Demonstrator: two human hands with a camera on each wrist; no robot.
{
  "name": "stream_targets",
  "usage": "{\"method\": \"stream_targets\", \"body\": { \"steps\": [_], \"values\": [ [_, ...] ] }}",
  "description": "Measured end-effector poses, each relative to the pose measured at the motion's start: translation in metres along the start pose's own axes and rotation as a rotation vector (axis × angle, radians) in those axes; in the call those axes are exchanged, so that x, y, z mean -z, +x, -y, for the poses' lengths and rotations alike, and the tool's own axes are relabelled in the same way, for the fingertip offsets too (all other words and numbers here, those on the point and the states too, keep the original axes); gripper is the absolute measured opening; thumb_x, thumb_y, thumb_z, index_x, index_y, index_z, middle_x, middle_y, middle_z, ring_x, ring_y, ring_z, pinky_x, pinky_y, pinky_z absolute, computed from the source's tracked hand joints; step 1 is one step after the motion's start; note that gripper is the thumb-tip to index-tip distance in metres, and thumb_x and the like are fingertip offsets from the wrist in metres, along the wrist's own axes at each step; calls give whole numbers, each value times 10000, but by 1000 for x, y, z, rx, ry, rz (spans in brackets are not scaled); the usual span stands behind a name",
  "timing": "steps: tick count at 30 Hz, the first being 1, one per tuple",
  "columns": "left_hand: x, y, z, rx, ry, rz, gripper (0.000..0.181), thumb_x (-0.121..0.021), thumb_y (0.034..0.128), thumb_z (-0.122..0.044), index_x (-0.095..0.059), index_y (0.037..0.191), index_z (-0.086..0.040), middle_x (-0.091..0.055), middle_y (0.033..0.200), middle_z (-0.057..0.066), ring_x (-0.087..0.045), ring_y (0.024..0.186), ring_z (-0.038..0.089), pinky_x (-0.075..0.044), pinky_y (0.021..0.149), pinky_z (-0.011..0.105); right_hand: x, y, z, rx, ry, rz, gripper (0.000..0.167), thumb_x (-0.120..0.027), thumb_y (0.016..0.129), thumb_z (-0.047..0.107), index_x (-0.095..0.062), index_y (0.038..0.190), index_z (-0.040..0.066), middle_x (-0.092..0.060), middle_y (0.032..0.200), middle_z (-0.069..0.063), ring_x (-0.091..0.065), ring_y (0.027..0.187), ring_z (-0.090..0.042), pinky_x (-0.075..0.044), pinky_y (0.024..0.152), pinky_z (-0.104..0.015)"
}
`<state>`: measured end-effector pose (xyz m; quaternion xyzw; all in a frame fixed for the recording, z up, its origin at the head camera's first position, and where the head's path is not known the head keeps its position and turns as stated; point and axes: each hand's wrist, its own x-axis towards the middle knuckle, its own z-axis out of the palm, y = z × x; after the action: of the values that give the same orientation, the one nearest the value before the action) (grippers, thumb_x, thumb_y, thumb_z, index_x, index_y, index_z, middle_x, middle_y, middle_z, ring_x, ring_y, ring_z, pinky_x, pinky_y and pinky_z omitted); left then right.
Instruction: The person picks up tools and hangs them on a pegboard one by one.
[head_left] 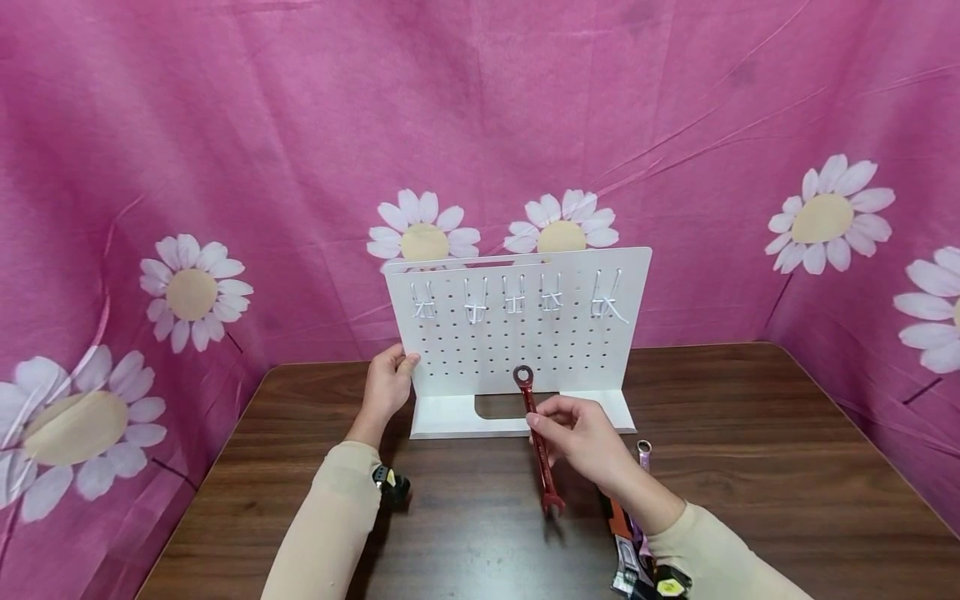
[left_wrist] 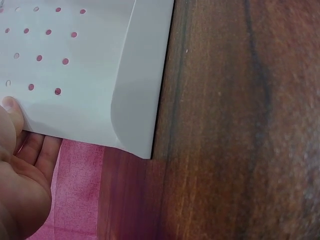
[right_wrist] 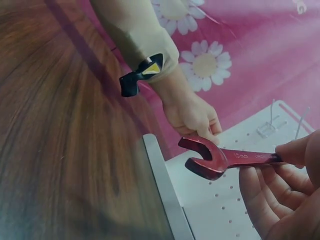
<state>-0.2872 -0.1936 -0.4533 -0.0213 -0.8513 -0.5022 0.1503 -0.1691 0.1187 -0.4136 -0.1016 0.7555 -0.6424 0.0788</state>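
Observation:
A white pegboard stand stands upright on the table, with several wire hooks along its upper part. My left hand grips its left edge; in the left wrist view the thumb lies on the front face and the other fingers go behind. My right hand pinches a red combination wrench by the middle of its shank, in front of the board. The wrench's ring end points up toward the board, its open end down. In the right wrist view the open-end jaws face the left hand.
To the right, partly under my right forearm, lie a purple wrench and a tool with an orange and black handle and a metal head. The brown wooden table meets a pink flower-print cloth at the back and sides.

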Motion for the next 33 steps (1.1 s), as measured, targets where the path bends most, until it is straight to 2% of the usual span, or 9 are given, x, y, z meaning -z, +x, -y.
{"method": "stream_targets", "body": {
  "steps": [7,17,25,29,33],
  "values": [
    [1,0,0,13,-2,4,216,-643,1082,-96,-759,1201,42,-791,1141,237,-743,1015,281,-541,805,273,-14,11,5,0,-3,-8,255,-710,1039,111,-673,1097,-135,-701,816,-17,-624,592,-125,-605,590,-330],
    [2,-1,0,28,-6,11,233,-636,1090,-111,-760,1229,30,-791,1164,225,-728,998,226,-538,786,253,-33,22,12,42,-36,-20,176,-712,1028,99,-717,1065,-73,-710,802,-16,-622,600,-106,-609,589,-361],
    [2,-1,-2,24,-26,17,238,-641,1086,-108,-756,1227,47,-783,1173,238,-748,1050,299,-567,839,300,-48,31,22,76,17,3,200,-699,1033,83,-695,1071,-114,-727,827,-65,-632,633,-111,-597,609,-302],
    [2,-1,-3,17,-34,17,233,-644,1083,-101,-757,1214,55,-786,1139,252,-739,969,287,-537,753,255,-55,36,30,94,0,10,196,-697,1038,90,-702,1084,-101,-722,839,-82,-645,654,-115,-612,632,-319],
    [1,0,-2,9,-43,10,224,-657,1076,-104,-764,1195,52,-794,1080,257,-669,827,203,-459,651,215,-61,42,38,120,-38,1,199,-707,1038,117,-723,1087,-75,-734,850,-105,-653,635,-110,-609,642,-342]
  ]
}}
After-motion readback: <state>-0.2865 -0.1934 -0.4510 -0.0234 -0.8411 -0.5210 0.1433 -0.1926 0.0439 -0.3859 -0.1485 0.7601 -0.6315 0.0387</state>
